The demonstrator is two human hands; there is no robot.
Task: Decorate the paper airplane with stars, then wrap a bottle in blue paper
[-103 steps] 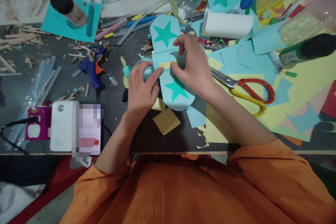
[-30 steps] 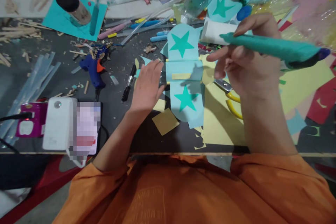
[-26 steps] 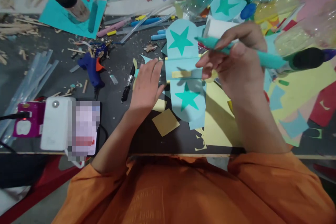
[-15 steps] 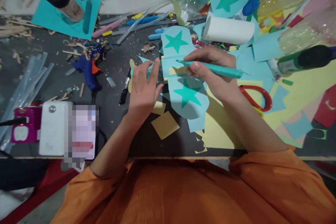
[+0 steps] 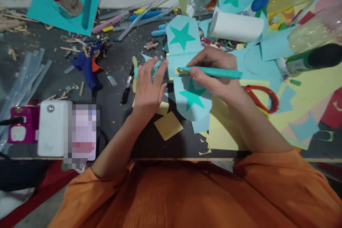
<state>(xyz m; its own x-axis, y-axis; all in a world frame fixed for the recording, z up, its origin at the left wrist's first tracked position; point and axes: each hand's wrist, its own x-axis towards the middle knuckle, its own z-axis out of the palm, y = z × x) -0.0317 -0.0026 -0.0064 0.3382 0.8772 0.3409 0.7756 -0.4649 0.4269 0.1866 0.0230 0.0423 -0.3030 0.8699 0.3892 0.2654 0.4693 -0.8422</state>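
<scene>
A toy plane made of light blue paper and clear plastic lies in front of me. Its rounded paper wings carry green stars, and a yellow strip runs across their middle. My left hand lies over the clear plastic body, fingers curved around it; the part under the palm is hidden. My right hand pinches a teal marker, its tip at the yellow strip. Yellow petal-shaped pieces stick out left of my left hand.
A blue glue gun, a black marker, a power bank and a phone lie left. Red-handled scissors and a white paper roll are right. Yellow paper squares sit near the table edge.
The marker's tip has moved down and slightly left, from the blue paper above the yellow strip onto the strip. My left hand stays on the plane's body. The view has shifted slightly.
</scene>
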